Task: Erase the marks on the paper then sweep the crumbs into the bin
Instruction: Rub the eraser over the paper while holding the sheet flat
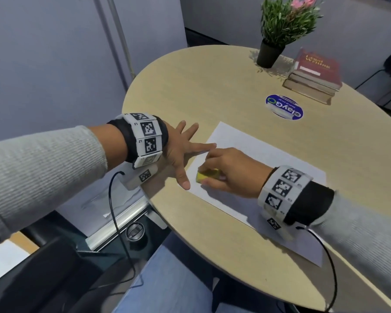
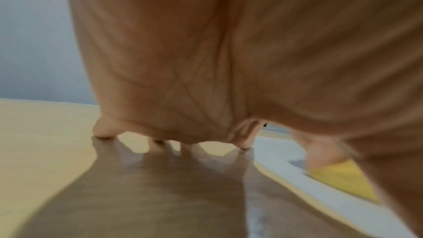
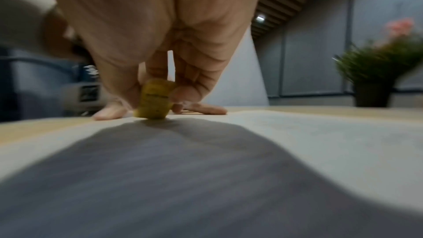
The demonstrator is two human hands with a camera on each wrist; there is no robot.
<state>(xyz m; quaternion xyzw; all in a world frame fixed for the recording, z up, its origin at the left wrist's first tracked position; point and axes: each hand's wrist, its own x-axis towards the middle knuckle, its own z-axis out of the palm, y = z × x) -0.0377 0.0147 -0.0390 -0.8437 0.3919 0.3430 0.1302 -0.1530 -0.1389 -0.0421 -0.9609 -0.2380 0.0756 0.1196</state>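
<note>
A white sheet of paper (image 1: 264, 168) lies on the round wooden table (image 1: 212, 86). My right hand (image 1: 226, 175) pinches a yellow eraser (image 1: 207, 175) and holds it down on the sheet's left end; the eraser (image 3: 155, 100) stands on the paper (image 3: 320, 133) between thumb and fingers. My left hand (image 1: 185, 150) lies flat with fingers spread, its index finger and thumb on the paper's left edge beside the eraser (image 2: 343, 176). No marks or crumbs are plain to see on the sheet, and no bin is in view.
A potted plant (image 1: 280, 30) and a stack of books (image 1: 314, 75) stand at the table's far side. A round blue sticker (image 1: 284, 106) lies between them and the paper. A wall is at the left; my legs and a black chair are below the table edge.
</note>
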